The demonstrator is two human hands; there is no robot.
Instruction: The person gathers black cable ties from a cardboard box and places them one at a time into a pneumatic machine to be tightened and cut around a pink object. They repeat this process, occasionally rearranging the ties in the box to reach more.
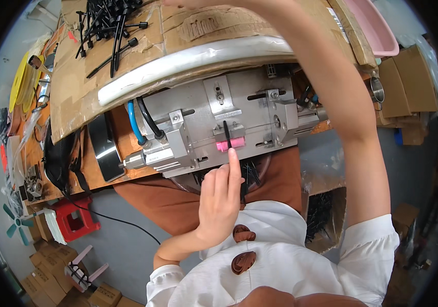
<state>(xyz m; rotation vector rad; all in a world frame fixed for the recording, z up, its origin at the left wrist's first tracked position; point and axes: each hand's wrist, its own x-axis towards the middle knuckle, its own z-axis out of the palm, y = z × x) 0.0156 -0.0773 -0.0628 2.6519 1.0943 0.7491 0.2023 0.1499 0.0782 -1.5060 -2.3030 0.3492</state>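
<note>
A grey metal fixture [198,123] sits at the near edge of the workbench. A pink block [229,144] rests in its middle slot with a black plastic piece [226,130] standing up from it. My left hand [220,197] is just below the block, index finger stretched up to touch its underside, the other fingers curled. My right arm reaches up over the cardboard; only the edge of my right hand [188,3] shows at the top rim, so what it holds is hidden. Black plastic parts [109,23] lie heaped at the top left.
Cardboard sheets [137,56] and a white curved strip [193,59] cover the bench. Blue and black hoses [142,123] enter the fixture. A pink tray [375,25] and metal cup [377,89] stand right. A red stool [75,217] and boxes sit on the floor left.
</note>
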